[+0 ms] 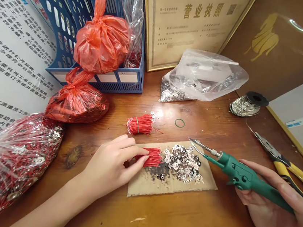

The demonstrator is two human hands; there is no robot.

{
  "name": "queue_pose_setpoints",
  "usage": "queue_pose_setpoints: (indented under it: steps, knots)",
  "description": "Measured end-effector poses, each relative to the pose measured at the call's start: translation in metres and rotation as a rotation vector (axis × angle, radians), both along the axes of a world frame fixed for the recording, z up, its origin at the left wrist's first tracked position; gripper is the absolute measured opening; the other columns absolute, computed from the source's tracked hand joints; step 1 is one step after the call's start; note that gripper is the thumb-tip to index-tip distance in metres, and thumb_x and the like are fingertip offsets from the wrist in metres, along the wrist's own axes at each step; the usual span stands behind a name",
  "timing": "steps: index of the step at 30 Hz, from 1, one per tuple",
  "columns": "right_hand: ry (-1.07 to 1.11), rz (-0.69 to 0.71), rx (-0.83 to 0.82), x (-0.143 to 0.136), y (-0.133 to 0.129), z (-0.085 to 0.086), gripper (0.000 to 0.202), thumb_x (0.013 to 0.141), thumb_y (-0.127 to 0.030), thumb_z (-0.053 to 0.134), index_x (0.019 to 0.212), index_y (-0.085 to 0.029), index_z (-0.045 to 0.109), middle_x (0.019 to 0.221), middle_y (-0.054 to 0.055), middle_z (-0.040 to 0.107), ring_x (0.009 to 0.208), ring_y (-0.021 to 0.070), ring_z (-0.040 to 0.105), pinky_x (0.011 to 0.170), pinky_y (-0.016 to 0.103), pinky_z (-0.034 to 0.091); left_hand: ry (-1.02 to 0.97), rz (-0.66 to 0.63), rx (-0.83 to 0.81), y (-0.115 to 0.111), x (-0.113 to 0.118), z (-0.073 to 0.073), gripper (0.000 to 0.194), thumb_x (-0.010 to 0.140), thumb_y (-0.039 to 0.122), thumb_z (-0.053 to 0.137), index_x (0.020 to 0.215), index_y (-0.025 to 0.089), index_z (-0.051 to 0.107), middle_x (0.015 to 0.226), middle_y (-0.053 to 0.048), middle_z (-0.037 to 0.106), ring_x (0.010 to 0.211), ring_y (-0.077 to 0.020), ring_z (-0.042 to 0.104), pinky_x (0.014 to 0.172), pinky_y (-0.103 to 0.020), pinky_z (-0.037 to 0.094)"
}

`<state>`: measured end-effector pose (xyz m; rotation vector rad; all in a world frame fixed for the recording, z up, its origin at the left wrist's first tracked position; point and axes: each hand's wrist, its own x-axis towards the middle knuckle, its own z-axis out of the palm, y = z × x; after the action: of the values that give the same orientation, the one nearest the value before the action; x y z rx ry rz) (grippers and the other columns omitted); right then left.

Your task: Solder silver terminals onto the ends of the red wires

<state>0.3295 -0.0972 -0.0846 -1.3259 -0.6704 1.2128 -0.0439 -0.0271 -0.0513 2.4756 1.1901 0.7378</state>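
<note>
My left hand is closed at the left end of a row of short red wires, thumb and fingertips pinched together on them. The wires lie on a stained tan board. Beside them on the board is a pile of small silvery metal snap terminals, and one loose terminal sits nearer to me. My right hand grips a green soldering gun, its tip pointing up and left above the board's right edge. Behind the board lies a bundle of red wires with a green band round it.
Right of the board are yellow-handled pliers and a solder wire spool. A clear bag of metal parts and a green rubber band lie behind. Red bags, a blue file rack and a wire-filled bag stand left.
</note>
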Motion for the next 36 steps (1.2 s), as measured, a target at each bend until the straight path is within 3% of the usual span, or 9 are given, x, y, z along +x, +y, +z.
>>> queue_pose_setpoints:
  steps: [9, 16, 21, 25, 28, 36]
  knots:
    - [0.019, -0.123, -0.078, -0.014, 0.004, 0.012, 0.054, 0.065, -0.060, 0.093, 0.103, -0.022, 0.090, 0.088, 0.012, 0.079, 0.061, 0.0201, 0.068, 0.048, 0.027, 0.058, -0.115, 0.044, -0.074, 0.000, 0.002, -0.006, 0.013, 0.102, 0.019, 0.067, 0.098, 0.021, 0.079, 0.075, 0.001, 0.061, 0.073, -0.0145, 0.054, 0.069, -0.027, 0.040]
    - [0.036, -0.145, -0.098, -0.019, 0.003, 0.018, 0.055, 0.059, -0.058, 0.097, 0.098, -0.020, 0.090, 0.082, 0.011, 0.077, 0.058, 0.0183, 0.065, 0.047, 0.025, 0.056, -0.125, 0.067, -0.133, 0.001, 0.003, -0.011, 0.014, 0.102, 0.024, 0.064, 0.096, 0.021, 0.076, 0.075, 0.000, 0.058, 0.074, -0.0158, 0.054, 0.070, -0.029, 0.041]
    - [0.046, -0.104, -0.079, -0.015, 0.004, 0.016, 0.052, 0.064, -0.055, 0.095, 0.103, -0.020, 0.089, 0.085, 0.011, 0.079, 0.061, 0.0183, 0.068, 0.053, 0.025, 0.060, -0.108, 0.064, -0.191, 0.002, 0.005, -0.003, 0.013, 0.100, 0.023, 0.063, 0.093, 0.019, 0.073, 0.078, 0.000, 0.061, 0.074, -0.0152, 0.056, 0.070, -0.028, 0.042]
    - [0.059, -0.050, -0.031, -0.012, 0.002, 0.015, 0.040, 0.078, -0.052, 0.087, 0.103, -0.022, 0.089, 0.088, 0.011, 0.081, 0.062, 0.0187, 0.069, 0.054, 0.025, 0.061, -0.136, 0.050, -0.188, 0.002, 0.007, 0.002, 0.013, 0.100, 0.022, 0.062, 0.093, 0.019, 0.072, 0.082, -0.001, 0.063, 0.077, -0.0155, 0.057, 0.072, -0.028, 0.045]
    - [0.044, 0.007, 0.055, -0.010, -0.003, 0.012, 0.043, 0.088, -0.056, 0.077, 0.109, -0.021, 0.089, 0.087, 0.012, 0.080, 0.063, 0.0192, 0.068, 0.054, 0.026, 0.061, -0.165, 0.045, -0.177, 0.002, 0.007, 0.002, 0.014, 0.102, 0.023, 0.062, 0.093, 0.019, 0.071, 0.089, -0.002, 0.066, 0.084, -0.0168, 0.060, 0.078, -0.029, 0.048]
    - [-0.035, 0.020, 0.069, -0.012, -0.005, 0.012, 0.037, 0.087, -0.048, 0.080, 0.114, -0.023, 0.087, 0.092, 0.010, 0.079, 0.065, 0.0185, 0.065, 0.054, 0.027, 0.059, -0.155, 0.027, -0.167, 0.002, 0.006, 0.000, 0.012, 0.105, 0.022, 0.060, 0.097, 0.019, 0.069, 0.099, -0.003, 0.069, 0.094, -0.0186, 0.061, 0.085, -0.030, 0.048]
